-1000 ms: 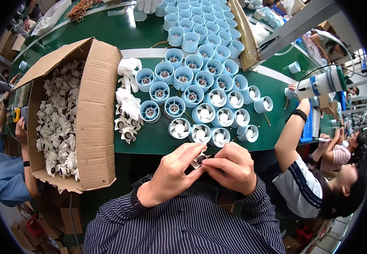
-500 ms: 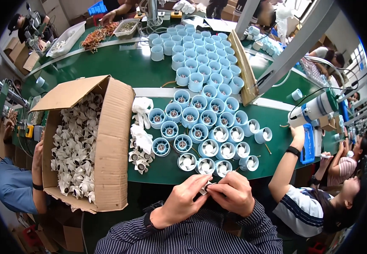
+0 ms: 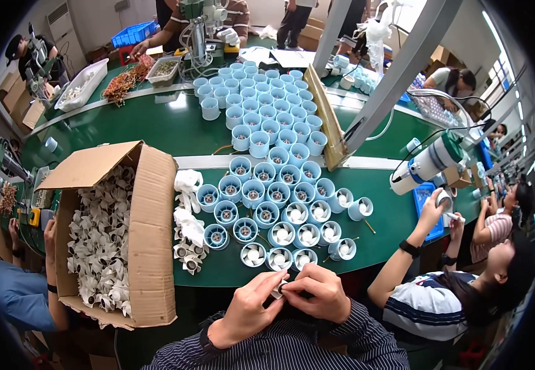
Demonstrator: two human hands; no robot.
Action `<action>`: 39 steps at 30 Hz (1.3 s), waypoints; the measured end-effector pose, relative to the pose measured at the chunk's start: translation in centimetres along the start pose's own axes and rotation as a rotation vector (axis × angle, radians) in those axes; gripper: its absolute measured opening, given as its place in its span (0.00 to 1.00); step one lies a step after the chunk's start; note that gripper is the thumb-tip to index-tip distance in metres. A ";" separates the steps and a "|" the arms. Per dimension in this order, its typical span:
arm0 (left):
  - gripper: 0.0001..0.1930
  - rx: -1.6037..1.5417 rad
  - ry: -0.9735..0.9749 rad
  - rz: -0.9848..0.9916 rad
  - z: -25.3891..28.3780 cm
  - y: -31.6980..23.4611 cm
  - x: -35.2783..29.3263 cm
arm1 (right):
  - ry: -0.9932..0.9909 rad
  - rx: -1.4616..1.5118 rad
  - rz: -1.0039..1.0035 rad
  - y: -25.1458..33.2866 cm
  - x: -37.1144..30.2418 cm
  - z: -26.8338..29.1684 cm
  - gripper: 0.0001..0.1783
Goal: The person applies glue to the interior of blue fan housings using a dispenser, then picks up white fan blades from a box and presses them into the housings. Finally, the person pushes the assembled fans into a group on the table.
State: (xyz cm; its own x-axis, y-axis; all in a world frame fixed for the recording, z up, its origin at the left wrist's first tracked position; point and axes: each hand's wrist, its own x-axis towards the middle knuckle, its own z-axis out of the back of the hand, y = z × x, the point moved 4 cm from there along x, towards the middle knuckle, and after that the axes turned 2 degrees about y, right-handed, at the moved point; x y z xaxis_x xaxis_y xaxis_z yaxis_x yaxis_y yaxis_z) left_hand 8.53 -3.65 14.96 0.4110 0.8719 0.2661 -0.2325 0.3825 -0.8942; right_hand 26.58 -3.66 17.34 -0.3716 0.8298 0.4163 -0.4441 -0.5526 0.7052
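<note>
My left hand (image 3: 249, 308) is closed around a small white fan wheel (image 3: 276, 291), mostly hidden by the fingers. My right hand (image 3: 320, 294) pinches the same piece from the other side, at a dark spot near its hub. Just beyond my fingers stand light-blue round housings with white fan wheels seated inside (image 3: 253, 254). Farther back and to the left are open blue housings (image 3: 216, 236) showing spokes and a motor in the middle. Several loose white fan wheels (image 3: 190, 256) lie left of them on the green table.
A cardboard box (image 3: 151, 240) full of white fan wheels stands at the left, beside crumpled white gloves (image 3: 188, 223). More blue housings (image 3: 259, 145) fill the far table beside a wooden board (image 3: 324, 117). A co-worker's arm (image 3: 424, 225) is at the right, below a hanging white device (image 3: 428, 169).
The view has shifted, so the table and housings appear lower and farther left. Both hands keep hold of the fan wheel. The co-worker at the right now holds a round part up.
</note>
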 end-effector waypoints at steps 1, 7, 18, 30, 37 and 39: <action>0.31 -0.003 0.003 -0.007 -0.1 -0.1 0.0 | -0.009 0.014 -0.001 0.0 -0.2 0.1 0.12; 0.30 0.006 -0.031 -0.003 -0.2 -0.9 0.3 | -0.068 0.021 -0.017 0.2 -0.8 0.3 0.12; 0.31 0.050 -0.017 -0.052 -0.4 -1.3 0.5 | -0.038 0.321 -0.300 -0.7 -0.8 0.8 0.12; 0.31 0.070 0.008 -0.043 -1.0 -1.7 0.3 | 0.036 0.528 -0.378 -1.3 -1.3 1.0 0.10; 0.31 0.075 -0.008 -0.029 -1.5 -1.6 0.3 | 0.115 0.596 -0.404 -2.2 -1.9 0.6 0.10; 0.31 0.081 -0.029 -0.058 -1.4 -1.3 0.6 | 0.102 0.602 -0.402 -2.7 -1.7 0.5 0.10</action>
State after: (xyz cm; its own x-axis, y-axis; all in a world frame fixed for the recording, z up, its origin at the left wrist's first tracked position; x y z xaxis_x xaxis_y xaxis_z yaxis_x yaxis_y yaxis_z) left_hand 10.34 -4.05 15.73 0.4003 0.8555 0.3284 -0.2801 0.4555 -0.8450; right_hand 28.87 -3.51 15.02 -0.3612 0.9322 0.0244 -0.0477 -0.0446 0.9979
